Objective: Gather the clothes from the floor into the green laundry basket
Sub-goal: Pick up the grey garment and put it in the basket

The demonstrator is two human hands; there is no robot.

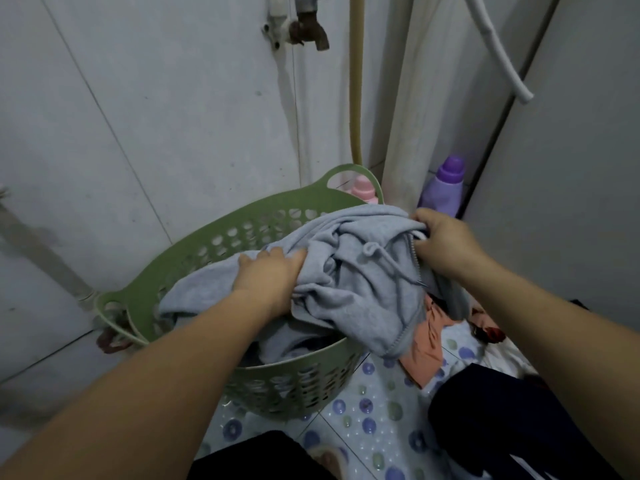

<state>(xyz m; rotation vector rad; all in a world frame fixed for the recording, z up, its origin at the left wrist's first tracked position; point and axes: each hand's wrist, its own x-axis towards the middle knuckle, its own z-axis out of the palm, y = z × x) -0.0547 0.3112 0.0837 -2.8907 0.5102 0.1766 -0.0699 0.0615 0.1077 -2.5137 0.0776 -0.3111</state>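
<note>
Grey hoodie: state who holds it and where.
Both hands grip the grey hoodie: left hand bunches its body fabric, right hand holds near the zipper edge.

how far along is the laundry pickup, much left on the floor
Partly done: the green laundry basket already holds some dark and grey clothes. In hand: the left hand and right hand both grip a grey hoodie, partly over the basket rim, partly hanging outside. Left: an orange garment, a dark garment and a reddish piece remain on the floor.
</note>
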